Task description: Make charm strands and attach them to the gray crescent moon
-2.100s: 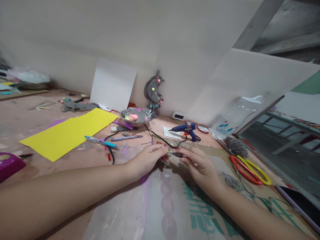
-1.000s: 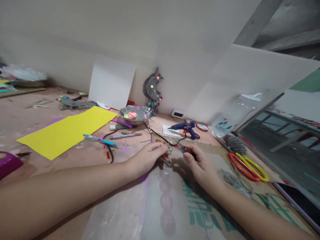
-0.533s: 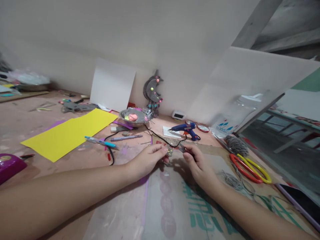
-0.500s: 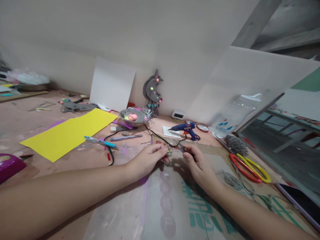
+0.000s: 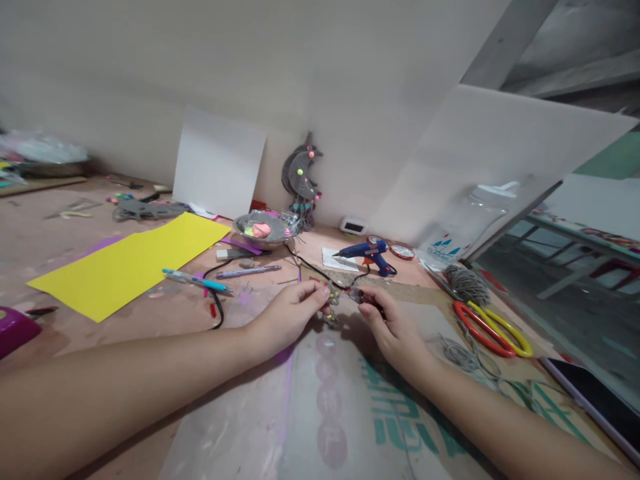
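Note:
My left hand (image 5: 287, 312) pinches a small grey craft piece dotted with yellow (image 5: 332, 297) between thumb and fingers. Facing it, my right hand (image 5: 393, 327) is closed around a small dark tool with a grey, metal-looking tip (image 5: 355, 295). That tip points at the grey piece and is very close to it; whether they touch I cannot tell. Both hands are above a clear plastic sheet with green and pink print (image 5: 345, 393). Behind them lies a blue glue gun (image 5: 367, 251), its nozzle over a white paper (image 5: 340, 260).
Orange-and-yellow-handled scissors (image 5: 493, 330), grey yarn (image 5: 467, 285) and a phone (image 5: 595, 403) lie to the right. At left are yellow paper (image 5: 135, 263) and pens (image 5: 197, 281). A bowl (image 5: 265, 230) and a decorated grey moon (image 5: 301, 175) stand at the back. A black cord (image 5: 320, 270) runs behind my hands.
The dark tool's tip has come nearer the grey piece, and more of that piece now shows beside my left fingers. The whole view has shifted slightly.

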A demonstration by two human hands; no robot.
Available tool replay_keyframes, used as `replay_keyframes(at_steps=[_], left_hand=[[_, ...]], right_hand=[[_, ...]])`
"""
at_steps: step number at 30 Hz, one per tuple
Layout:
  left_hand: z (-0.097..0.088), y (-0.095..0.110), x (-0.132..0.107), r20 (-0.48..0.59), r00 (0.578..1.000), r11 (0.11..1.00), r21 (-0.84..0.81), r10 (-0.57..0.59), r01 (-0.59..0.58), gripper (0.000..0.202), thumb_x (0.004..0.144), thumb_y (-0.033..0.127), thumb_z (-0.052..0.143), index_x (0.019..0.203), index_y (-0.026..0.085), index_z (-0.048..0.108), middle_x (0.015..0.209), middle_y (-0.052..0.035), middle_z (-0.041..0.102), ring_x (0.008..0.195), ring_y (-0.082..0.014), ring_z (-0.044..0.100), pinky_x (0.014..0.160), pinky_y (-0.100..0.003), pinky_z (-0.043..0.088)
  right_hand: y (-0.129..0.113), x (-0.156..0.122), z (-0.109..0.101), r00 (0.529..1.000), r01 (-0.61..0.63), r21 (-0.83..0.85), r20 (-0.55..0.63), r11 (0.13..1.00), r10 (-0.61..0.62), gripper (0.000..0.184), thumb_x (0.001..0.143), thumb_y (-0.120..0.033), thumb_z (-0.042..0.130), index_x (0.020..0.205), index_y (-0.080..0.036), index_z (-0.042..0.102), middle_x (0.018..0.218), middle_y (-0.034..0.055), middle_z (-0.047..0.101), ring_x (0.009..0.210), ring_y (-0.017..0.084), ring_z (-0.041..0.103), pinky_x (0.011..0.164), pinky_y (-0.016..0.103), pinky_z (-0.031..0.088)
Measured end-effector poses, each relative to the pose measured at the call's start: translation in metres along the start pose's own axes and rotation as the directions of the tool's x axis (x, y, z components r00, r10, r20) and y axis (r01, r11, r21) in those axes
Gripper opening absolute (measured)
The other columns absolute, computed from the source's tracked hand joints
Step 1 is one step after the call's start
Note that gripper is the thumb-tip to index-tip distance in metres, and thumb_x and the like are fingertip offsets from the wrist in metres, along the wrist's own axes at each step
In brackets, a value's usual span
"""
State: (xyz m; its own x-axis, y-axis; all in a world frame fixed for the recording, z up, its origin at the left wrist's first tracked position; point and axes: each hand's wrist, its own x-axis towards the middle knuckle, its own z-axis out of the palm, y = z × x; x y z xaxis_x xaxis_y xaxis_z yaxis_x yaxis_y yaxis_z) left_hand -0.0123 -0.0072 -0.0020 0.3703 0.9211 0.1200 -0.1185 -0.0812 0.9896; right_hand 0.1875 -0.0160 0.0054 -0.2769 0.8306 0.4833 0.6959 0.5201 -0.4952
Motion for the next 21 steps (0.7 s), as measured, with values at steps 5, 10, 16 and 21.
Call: replay_keyframes(at_steps=[5,10,16,21], left_hand=[[0.0,0.003,0.0,0.012,0.999,0.999,0.036,0.039,-0.039,0.03,0.086,0.041,0.051,0.072,0.015,0.054,0.068,0.0004,0.051,0.065,-0.0121,0.048,0.063,-0.023,0.037],[-0.003,0.004,-0.001,0.071,0.993,0.974,0.201,0.09,-0.103,0.028,0.086,0.037,0.051,0.077,0.014,0.064,0.073,-0.0018,0.06,0.073,-0.0156,0.053,0.068,-0.025,0.039],[-0.003,0.006,-0.002,0.094,0.987,0.937,0.316,0.129,-0.153,0.029,0.087,0.034,0.05,0.085,0.015,0.072,0.087,-0.0065,0.069,0.085,-0.0201,0.06,0.077,-0.028,0.042],[-0.002,0.005,-0.003,0.125,0.987,0.931,0.337,0.104,-0.141,0.027,0.086,0.034,0.052,0.081,0.016,0.07,0.083,-0.005,0.068,0.083,-0.0191,0.06,0.076,-0.027,0.043]], right_hand=[[-0.002,0.0,-0.002,0.999,-0.028,0.038,0.021,0.999,0.027,0.028,0.089,-0.036,0.046,0.106,-0.017,0.057,0.092,0.009,0.068,0.08,0.021,0.063,0.071,0.032,0.051],[-0.009,0.0,-0.003,0.994,-0.1,0.129,0.043,0.987,0.096,0.027,0.082,-0.039,0.056,0.096,-0.017,0.062,0.082,0.0057,0.069,0.066,0.018,0.062,0.06,0.029,0.05],[-0.017,0.001,-0.002,0.985,-0.169,0.207,0.071,0.964,0.157,0.016,0.078,-0.035,0.06,0.082,-0.021,0.065,0.064,-0.0003,0.064,0.053,0.014,0.057,0.049,0.024,0.046],[-0.015,0.0,-0.001,0.986,-0.16,0.215,0.09,0.963,0.144,0.014,0.078,-0.032,0.058,0.078,-0.02,0.064,0.062,-0.0007,0.063,0.053,0.013,0.056,0.047,0.023,0.044]])
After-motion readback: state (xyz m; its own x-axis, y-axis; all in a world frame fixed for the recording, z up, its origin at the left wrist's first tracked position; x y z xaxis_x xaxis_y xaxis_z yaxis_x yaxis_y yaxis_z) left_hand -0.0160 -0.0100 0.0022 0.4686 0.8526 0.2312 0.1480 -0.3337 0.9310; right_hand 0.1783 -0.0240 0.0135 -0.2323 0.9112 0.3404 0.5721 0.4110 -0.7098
